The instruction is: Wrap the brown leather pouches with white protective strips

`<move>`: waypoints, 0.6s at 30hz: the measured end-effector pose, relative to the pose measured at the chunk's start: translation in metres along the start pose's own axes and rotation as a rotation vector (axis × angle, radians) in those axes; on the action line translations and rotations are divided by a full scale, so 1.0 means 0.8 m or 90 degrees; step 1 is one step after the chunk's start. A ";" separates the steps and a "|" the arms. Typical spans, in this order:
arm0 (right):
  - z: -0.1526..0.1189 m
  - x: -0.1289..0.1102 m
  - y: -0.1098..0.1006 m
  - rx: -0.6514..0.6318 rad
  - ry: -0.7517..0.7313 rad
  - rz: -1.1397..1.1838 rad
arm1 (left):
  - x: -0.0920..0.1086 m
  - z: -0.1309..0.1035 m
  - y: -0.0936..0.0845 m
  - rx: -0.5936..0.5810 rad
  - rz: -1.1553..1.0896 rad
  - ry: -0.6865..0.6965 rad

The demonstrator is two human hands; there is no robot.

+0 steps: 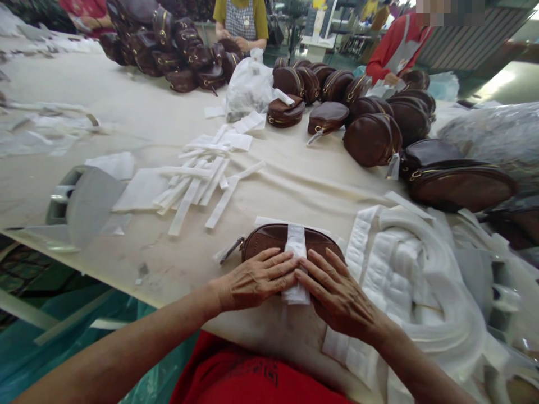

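Note:
A dark brown leather bag (269, 239) lies at the near edge of the table, with a white wrapping strip (296, 238) running across its middle. My left hand (263, 276) rests flat on the bag's left part, its fingertips on the strip. From the other side my right hand (337, 289) lies over the bag's right part, fingers stretched and nearly meeting the left ones. A zipper pull in clear plastic (229, 251) sticks out at the bag's left end. Beneath the hands the lower part of the bag is hidden.
White paper strips (197, 185) lie beyond the bag to the left, near a tape dispenser (84, 205). A roll of white padding (404, 269) lies at right. Round brown bags (373, 139) and a plastic bag (250, 84) stand farther back. Co-workers (242, 25) work across the table.

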State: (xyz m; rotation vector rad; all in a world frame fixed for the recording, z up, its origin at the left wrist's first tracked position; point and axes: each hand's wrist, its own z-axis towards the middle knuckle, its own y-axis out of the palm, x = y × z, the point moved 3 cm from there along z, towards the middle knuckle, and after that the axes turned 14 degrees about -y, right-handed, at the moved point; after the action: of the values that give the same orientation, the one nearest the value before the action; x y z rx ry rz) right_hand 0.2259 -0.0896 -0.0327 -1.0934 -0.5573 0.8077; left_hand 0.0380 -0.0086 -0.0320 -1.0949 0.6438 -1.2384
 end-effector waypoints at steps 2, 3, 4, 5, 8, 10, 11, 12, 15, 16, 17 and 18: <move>0.003 0.007 -0.002 -0.029 -0.019 0.045 | 0.001 0.000 0.000 0.011 -0.009 -0.002; 0.004 0.011 -0.003 -0.044 -0.022 0.071 | 0.001 0.001 -0.001 0.012 -0.012 -0.003; 0.005 0.015 -0.004 -0.058 -0.022 0.100 | 0.002 0.002 -0.002 0.009 -0.015 -0.003; 0.006 0.019 -0.005 -0.068 -0.019 0.130 | 0.002 0.003 -0.003 0.002 -0.016 -0.003; 0.007 0.032 -0.005 -0.068 -0.008 0.212 | 0.001 0.006 -0.005 -0.035 -0.016 -0.009; 0.006 0.036 -0.002 -0.044 -0.009 0.239 | 0.000 0.007 -0.004 -0.055 -0.018 -0.016; 0.005 0.038 0.000 -0.027 -0.013 0.243 | -0.001 0.006 -0.003 -0.063 -0.020 -0.019; 0.003 0.038 0.002 -0.012 -0.019 0.244 | -0.001 0.006 -0.003 -0.068 -0.024 -0.022; -0.002 0.037 0.007 0.012 -0.033 0.238 | -0.002 0.004 -0.002 -0.077 -0.032 -0.023; -0.003 0.036 0.009 0.014 -0.039 0.232 | -0.003 0.004 -0.002 -0.077 -0.033 -0.023; -0.004 0.036 0.009 0.017 -0.044 0.224 | -0.003 0.004 -0.002 -0.076 -0.034 -0.022; -0.004 0.035 0.010 0.022 -0.049 0.214 | -0.002 0.004 -0.001 -0.072 -0.036 -0.021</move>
State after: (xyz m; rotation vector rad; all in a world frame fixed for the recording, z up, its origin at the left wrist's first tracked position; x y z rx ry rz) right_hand 0.2432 -0.0670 -0.0408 -1.1436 -0.4272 1.1516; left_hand 0.0402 -0.0056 -0.0302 -1.2328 0.6678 -1.2415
